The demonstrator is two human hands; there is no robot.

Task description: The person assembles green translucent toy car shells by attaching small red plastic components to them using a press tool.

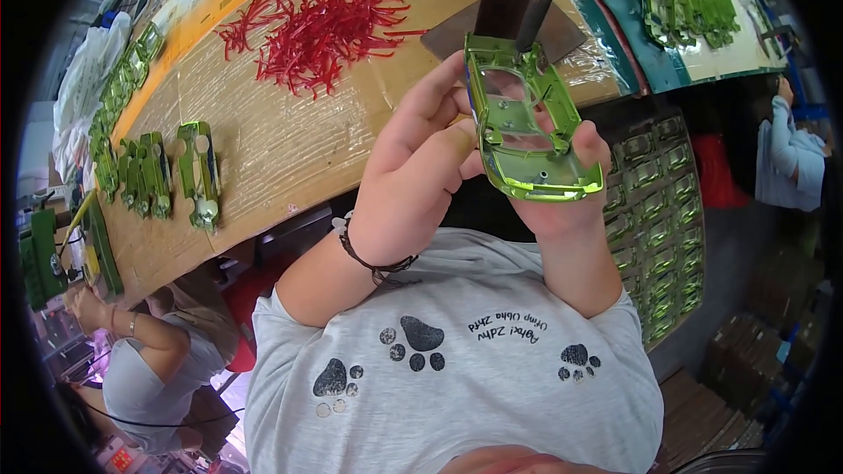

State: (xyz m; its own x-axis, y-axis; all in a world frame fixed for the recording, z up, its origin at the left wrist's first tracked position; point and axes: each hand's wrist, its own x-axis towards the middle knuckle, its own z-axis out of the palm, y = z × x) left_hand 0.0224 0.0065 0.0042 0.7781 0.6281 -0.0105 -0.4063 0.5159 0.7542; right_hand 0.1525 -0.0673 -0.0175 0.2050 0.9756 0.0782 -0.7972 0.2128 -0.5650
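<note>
A bright green toy car body shell (518, 158) is held up in front of my chest, its hollow inside facing up. Clear plastic window pieces show within it. My left hand (413, 154) grips its left side with bent fingers. From below and the right, my right hand (566, 202) supports the shell, its thumb against the right edge and its other fingers mostly hidden. A dark metal rod (537, 9) comes down to the shell's far end; I cannot tell whether it touches. Behind it, a flat plate (448, 39) lies on the table.
A heap of thin red plastic strips (320, 31) lies on the film-covered table (290, 149). Several green shells (200, 175) stand at its left. A tray of shells (654, 228) is low at my right; more green parts (694, 9) lie far right. Other people sit on both sides.
</note>
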